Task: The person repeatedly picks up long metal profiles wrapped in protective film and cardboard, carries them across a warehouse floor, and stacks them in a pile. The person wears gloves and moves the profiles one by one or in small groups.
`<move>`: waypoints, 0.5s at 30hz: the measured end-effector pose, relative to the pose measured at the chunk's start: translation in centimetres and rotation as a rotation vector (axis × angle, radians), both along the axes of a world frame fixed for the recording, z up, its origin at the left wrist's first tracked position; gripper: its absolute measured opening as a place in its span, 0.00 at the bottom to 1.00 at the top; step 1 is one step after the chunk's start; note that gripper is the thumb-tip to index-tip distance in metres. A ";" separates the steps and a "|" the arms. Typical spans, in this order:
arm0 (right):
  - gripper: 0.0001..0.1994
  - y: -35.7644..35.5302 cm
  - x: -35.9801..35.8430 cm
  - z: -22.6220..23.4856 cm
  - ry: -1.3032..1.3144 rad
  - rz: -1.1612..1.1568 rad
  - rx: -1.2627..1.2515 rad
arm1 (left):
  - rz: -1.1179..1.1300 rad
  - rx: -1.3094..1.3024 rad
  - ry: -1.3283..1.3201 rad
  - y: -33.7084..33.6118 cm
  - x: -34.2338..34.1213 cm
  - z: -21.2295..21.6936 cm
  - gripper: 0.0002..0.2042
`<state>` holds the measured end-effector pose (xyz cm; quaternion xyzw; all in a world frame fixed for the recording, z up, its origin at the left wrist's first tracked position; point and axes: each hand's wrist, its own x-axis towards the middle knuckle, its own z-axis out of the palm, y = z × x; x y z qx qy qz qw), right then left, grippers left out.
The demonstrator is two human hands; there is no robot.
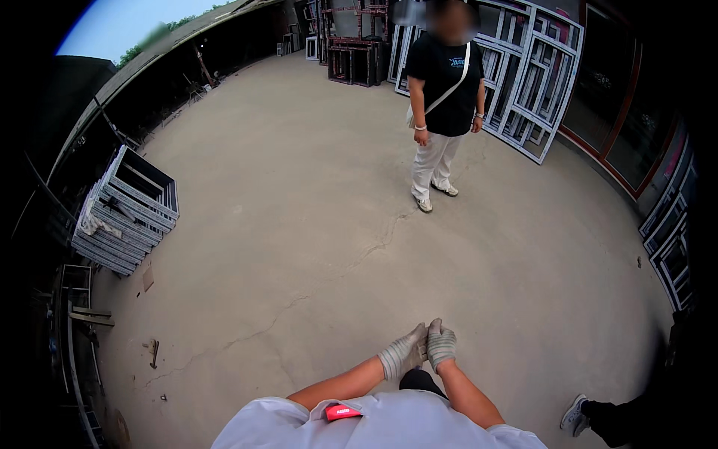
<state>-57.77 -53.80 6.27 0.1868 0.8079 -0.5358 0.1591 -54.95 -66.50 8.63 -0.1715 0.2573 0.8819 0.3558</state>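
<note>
My left hand and my right hand meet in front of my body, above the concrete floor. Each wears a pale work glove with grey-green bands at the wrist. The left hand's fingers are pressed together and point toward the right hand, touching its side. My right hand is closed, with the thumb side up. Whether anything small sits between the fingers is hidden. A red tag or pouch shows at the front of my light shirt.
A person in a black shirt and white trousers stands ahead. Behind lean large window frames. Stacked frames stand at left; more frames lean at right. Another person's shoe is at lower right. A crack crosses the floor.
</note>
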 end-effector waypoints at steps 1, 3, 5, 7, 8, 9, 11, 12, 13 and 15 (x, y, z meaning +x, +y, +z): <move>0.32 -1.0 -2.5 -0.6 -0.002 0.049 0.017 | 0.036 0.008 -0.009 -0.9 -1.8 -1.1 0.35; 0.33 -3.1 -7.3 -1.9 0.019 0.162 0.042 | 0.076 -0.040 0.046 -2.8 -5.8 0.5 0.32; 0.35 -5.8 -12.2 -2.5 0.070 0.314 0.053 | 0.144 -0.090 0.065 -5.3 -9.3 1.6 0.29; 0.35 -9.7 -16.1 -1.0 0.056 0.410 0.017 | 0.246 -0.128 0.064 -8.2 -12.1 2.0 0.27; 0.36 -11.3 -17.6 -0.5 0.050 0.463 0.006 | 0.280 -0.145 0.033 -9.6 -13.4 2.8 0.26; 0.36 -12.8 -18.9 -0.7 0.077 0.519 0.035 | 0.309 -0.155 0.004 -10.9 -14.5 3.7 0.26; 0.36 -16.5 -21.7 -1.8 0.145 0.623 0.074 | 0.368 -0.189 -0.021 -13.8 -16.6 4.0 0.25; 0.36 -18.3 -23.1 -2.8 0.168 0.657 0.069 | 0.389 -0.208 -0.014 -15.1 -17.6 3.6 0.26; 0.36 -19.9 -24.3 -4.0 0.190 0.686 0.062 | 0.405 -0.229 -0.008 -16.6 -18.7 3.0 0.26; 0.36 -23.1 -27.3 -5.6 0.189 0.707 0.065 | 0.416 -0.213 0.068 -19.8 -20.7 -0.3 0.32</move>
